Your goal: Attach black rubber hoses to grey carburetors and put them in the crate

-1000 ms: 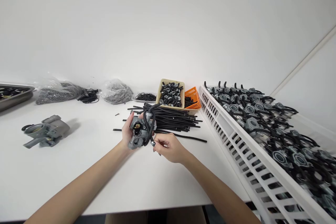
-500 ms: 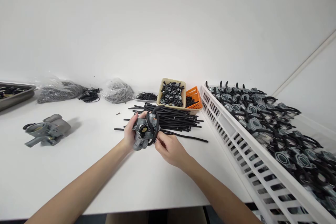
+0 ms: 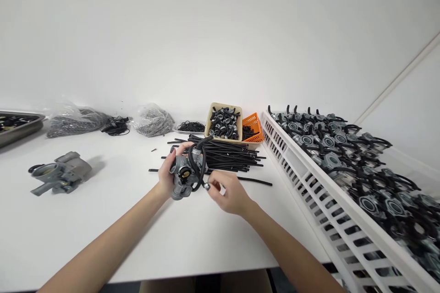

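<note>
My left hand (image 3: pixel 167 175) is closed around the left side of a grey metal carburetor (image 3: pixel 182 177) and holds it above the table. A black rubber hose (image 3: pixel 203 158) loops over the carburetor's right side, and a round black part with a brass centre faces me. Just right of the hose is my right hand (image 3: pixel 228 192), its fingers bent and a gap showing between thumb and forefinger. Nothing can be made out in it. Behind both hands lies a pile of cut black hoses (image 3: pixel 230 155). A second carburetor (image 3: pixel 62 173) rests on the table at the left.
A white slotted crate (image 3: pixel 309 183) full of carburetors stands along the right. At the back are a cream tray (image 3: pixel 212 106) of small hosed parts, an orange basket (image 3: pixel 253 121), plastic bags (image 3: pixel 153 121) of small parts, black cords (image 3: pixel 117 126) and a metal tray (image 3: pixel 24 135).
My right fingers have come off the hose and drawn slightly right, their tips parting. The carburetor in my left hand has shifted a little left and tilted.
</note>
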`<state>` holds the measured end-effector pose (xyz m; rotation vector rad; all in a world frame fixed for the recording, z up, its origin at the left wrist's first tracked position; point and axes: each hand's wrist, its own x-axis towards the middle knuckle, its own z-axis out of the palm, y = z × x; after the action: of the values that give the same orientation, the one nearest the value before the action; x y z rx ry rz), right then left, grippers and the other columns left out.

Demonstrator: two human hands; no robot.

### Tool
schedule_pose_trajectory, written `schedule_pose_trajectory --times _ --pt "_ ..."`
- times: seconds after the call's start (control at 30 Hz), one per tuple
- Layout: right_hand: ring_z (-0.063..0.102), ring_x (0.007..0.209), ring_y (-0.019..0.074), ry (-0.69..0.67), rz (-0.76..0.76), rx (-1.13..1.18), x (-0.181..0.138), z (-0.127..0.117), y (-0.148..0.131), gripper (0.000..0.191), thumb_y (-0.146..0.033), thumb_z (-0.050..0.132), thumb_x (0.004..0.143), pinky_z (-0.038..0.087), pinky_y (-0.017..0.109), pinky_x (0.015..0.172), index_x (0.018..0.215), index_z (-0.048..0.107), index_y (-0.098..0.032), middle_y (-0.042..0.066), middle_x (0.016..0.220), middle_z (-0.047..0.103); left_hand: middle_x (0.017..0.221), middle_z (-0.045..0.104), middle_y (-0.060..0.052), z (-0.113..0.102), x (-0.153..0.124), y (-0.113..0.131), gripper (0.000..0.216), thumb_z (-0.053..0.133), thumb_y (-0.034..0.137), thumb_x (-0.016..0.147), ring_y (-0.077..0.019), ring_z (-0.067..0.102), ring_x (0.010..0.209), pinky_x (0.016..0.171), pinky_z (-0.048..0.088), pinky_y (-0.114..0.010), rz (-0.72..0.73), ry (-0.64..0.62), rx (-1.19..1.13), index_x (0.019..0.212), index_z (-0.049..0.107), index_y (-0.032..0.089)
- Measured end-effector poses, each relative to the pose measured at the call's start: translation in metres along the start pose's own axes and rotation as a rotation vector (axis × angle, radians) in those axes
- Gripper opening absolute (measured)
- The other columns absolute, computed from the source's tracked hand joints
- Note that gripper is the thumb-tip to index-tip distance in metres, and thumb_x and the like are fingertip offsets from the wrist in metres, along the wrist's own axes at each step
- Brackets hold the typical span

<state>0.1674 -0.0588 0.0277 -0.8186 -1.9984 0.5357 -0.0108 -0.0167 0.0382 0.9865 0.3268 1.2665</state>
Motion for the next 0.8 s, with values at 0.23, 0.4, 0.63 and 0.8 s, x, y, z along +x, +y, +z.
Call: schedule_pose_trajectory --times 0.23,0.4,0.63,0.8 --pt "0.054 0.095 0.0183 0.366 0.071 0.108 0.008 -0.002 0.008 0.030 -0.030 0.058 0.087 0.046 0.030 0.077 0.117 0.059 -0.024 0.007 0.107 0.056 0.081 0.068 -0.006 0.002 -0.004 -0.010 0.045 0.058 0.054 0.081 -0.0198 0.064 0.063 0.057 0.052 -0.030 -0.050 -0.083 0.042 0.108 0.053 0.018" --pt "0.055 0.099 0.0192 0.331 0.113 0.169 0.008 0.003 0.009 0.031 -0.033 0.061 0.087 0.048 0.032 0.079 0.117 0.062 -0.027 0.008 0.114 0.054 0.082 0.068 -0.006 0.004 -0.005 -0.010 0.045 0.060 0.052 0.080 -0.0199 0.064 0.065 0.058 0.052 -0.029 -0.058 -0.047 0.024 0.109 0.055 0.018" --pt "0.055 0.106 0.0221 0.262 0.131 0.221 0.010 0.005 0.014 0.019 -0.031 0.062 0.087 0.047 0.032 0.077 0.103 0.070 -0.025 0.009 0.112 0.059 0.081 0.068 -0.006 0.006 -0.007 -0.010 0.045 0.059 0.052 0.082 -0.0207 0.064 0.062 0.055 0.051 -0.030 -0.082 -0.122 0.031 0.111 0.054 0.019" --pt "0.054 0.109 0.0221 0.188 0.124 0.287 0.008 0.004 0.012 0.025 -0.032 0.062 0.087 0.046 0.033 0.082 0.110 0.067 -0.025 0.009 0.114 0.059 0.078 0.066 -0.005 0.005 -0.005 -0.005 0.046 0.058 0.054 0.082 -0.0200 0.063 0.062 0.054 0.051 -0.029 -0.055 -0.073 0.043 0.111 0.056 0.018"
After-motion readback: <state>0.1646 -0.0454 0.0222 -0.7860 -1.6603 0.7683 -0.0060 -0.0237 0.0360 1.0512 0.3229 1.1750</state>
